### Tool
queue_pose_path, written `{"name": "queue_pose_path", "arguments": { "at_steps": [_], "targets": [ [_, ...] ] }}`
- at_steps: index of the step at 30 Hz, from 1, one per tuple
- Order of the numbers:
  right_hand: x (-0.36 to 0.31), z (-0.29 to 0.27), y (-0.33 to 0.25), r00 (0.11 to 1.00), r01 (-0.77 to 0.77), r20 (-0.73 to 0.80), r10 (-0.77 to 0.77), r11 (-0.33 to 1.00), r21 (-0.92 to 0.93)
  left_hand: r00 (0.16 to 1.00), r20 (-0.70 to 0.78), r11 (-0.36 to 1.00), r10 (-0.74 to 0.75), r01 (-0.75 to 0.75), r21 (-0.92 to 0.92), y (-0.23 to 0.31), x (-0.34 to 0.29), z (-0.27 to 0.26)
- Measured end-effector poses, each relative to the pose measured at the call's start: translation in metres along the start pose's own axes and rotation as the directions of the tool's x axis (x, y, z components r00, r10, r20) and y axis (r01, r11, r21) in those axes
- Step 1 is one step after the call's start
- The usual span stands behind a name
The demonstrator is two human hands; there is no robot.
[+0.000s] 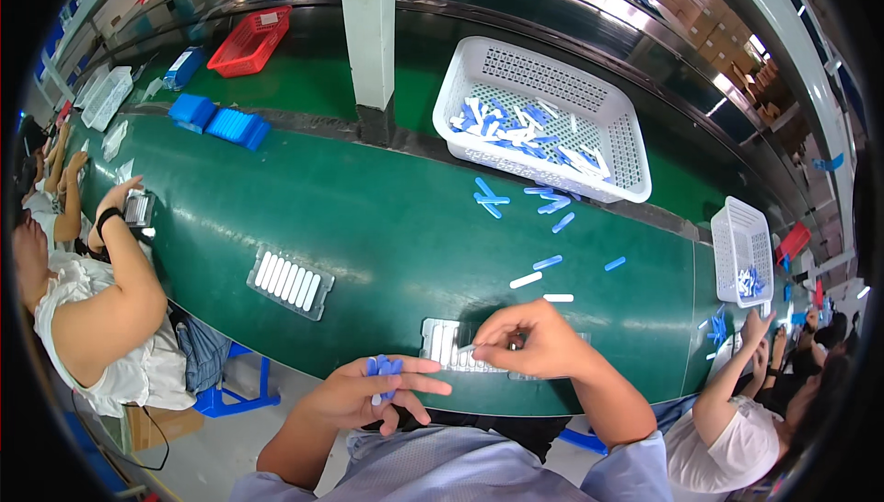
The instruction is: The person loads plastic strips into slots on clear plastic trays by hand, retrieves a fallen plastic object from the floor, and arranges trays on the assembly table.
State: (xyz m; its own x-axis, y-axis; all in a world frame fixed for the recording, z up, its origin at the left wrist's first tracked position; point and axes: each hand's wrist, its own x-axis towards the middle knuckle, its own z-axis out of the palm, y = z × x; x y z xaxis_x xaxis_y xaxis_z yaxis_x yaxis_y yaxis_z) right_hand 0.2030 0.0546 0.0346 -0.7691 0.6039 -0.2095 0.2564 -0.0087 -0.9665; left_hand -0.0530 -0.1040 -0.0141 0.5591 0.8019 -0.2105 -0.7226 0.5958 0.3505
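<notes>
My left hand (pixel 378 393) is closed round several small blue strips with rounded ends (pixel 383 367), some fingers stretched out to the right. Beside it, my right hand (pixel 529 341) pinches at a white strip (pixel 468 355) over a clear plastic tray (pixel 427 347). White strips stand side by side in the left part of that tray; my right hand covers much of the rest. Another clear tray (pixel 318 304), filled with a row of white strips (pixel 287 278), lies to the left on the green table. Loose white strips (pixel 526 279) and blue strips (pixel 547 262) are scattered beyond my right hand.
A large white perforated basket (pixel 635 166) of blue and white strips stands at the back. Blue stacked trays (pixel 238 128) and a red basket (pixel 241 64) are farther left. A white post (pixel 370 32) rises behind the table (pixel 387 235). Co-workers sit at both sides.
</notes>
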Motion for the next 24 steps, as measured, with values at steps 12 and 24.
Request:
{"name": "queue_pose_path", "arguments": {
  "at_steps": [12, 24],
  "targets": [
    [0.02, 0.014, -0.016, 0.981, 0.184, 0.064, -0.183, 0.777, -0.602, 1.0, 0.006, 0.993, 0.009, -0.008, -0.122, -0.005, 0.002, 0.002],
    [-0.006, 0.003, 0.013, 0.977, 0.103, -0.212, -0.035, 0.942, 0.32, 0.977, 0.149, 0.989, -0.15, 0.148, 0.027, -0.006, 0.021, 0.009]
  ]
}}
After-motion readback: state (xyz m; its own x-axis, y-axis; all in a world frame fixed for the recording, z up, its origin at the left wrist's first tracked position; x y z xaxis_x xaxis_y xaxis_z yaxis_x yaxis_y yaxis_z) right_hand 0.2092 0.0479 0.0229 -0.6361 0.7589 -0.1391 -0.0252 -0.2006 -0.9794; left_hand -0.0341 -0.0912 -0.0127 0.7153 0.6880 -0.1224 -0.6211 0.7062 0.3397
